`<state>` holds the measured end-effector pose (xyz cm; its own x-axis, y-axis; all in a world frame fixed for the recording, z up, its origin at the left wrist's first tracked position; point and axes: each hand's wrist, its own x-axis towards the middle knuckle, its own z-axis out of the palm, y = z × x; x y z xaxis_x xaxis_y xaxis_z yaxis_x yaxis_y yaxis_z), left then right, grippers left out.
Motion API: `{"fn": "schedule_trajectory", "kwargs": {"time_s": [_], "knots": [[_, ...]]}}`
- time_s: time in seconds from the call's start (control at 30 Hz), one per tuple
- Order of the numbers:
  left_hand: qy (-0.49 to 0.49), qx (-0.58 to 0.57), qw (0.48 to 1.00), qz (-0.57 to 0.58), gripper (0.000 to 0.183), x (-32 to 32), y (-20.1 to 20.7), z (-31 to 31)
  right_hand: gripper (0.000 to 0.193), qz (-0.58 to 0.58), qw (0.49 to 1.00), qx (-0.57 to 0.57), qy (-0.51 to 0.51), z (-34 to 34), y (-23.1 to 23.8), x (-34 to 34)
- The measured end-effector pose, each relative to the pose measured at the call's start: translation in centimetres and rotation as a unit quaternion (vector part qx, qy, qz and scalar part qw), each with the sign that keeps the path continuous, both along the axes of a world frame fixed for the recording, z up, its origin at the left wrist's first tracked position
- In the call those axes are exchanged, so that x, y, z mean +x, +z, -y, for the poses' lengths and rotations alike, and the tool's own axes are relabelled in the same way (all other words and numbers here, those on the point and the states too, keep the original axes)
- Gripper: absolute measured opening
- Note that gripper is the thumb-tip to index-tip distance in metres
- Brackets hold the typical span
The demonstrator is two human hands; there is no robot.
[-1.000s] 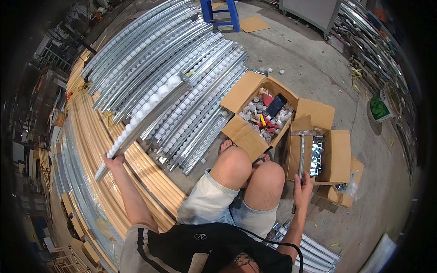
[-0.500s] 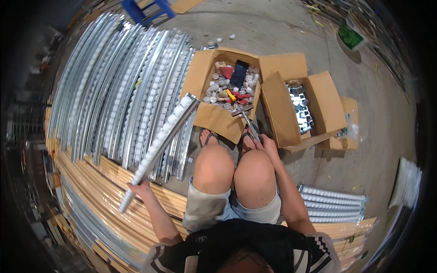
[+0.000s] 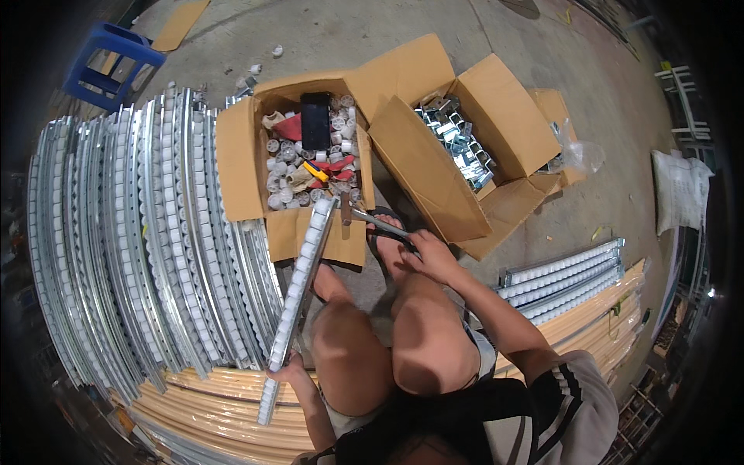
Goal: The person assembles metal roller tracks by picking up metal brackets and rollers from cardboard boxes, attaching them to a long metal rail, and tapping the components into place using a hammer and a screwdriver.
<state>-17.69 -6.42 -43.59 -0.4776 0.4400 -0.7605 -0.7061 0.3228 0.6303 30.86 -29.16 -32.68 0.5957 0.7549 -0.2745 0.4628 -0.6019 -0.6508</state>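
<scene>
My left hand [image 3: 288, 370] is wrapped round the lower part of a roller track [image 3: 298, 291], a metal channel lined with white rollers. The track slants up and slightly right past my left leg. My right hand [image 3: 431, 256] grips the handle of a hammer [image 3: 346, 209] above my right foot. Its head is beside the far end of the track; whether they touch I cannot tell. Just beyond is an open cardboard box [image 3: 239, 167] of loose white rollers, with a dark phone [image 3: 315, 122] and a yellow-handled tool [image 3: 314, 171] on top.
Many roller tracks [image 3: 167, 232] lie side by side at left, over wrapped tan lengths [image 3: 225, 403]. A second carton [image 3: 426, 174] with metal brackets [image 3: 457, 147] stands to the right. Short roller tracks [image 3: 562, 279] lie at right. A blue stool [image 3: 112, 66] stands far left.
The view has turned, shifting the boxes left. The track has swung steeper and its far end has come next to the hammer head. The hammer now points left.
</scene>
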Motion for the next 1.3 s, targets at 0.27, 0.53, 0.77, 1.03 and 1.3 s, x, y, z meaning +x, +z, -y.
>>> {"fn": "schedule_trajectory", "kwargs": {"time_s": [0.27,0.53,0.77,1.03,1.3], "knots": [[-0.094,-0.081,0.988,0.088,0.070,-0.5,0.3,2.2,0.030,-0.065,0.968,0.093,-0.225,-0.4,14.8,14.8],[-0.330,-0.133,0.914,0.192,0.094,-5.0,-6.4,6.0,0.057,0.084,0.972,-0.213,0.049,0.7,0.3,29.7],[-0.461,-0.267,0.845,-0.039,0.080,-3.5,-2.3,7.1,0.057,0.129,0.916,-0.366,0.103,-2.3,-2.3,29.8],[-0.724,0.061,0.467,-0.504,0.041,20.8,12.2,-3.6,0.056,0.280,0.926,-0.247,-0.045,0.1,6.7,26.7],[-0.708,0.392,0.293,-0.509,0.056,40.7,6.4,-9.2,0.056,0.096,0.969,0.141,-0.180,-4.7,16.0,15.2]]}}
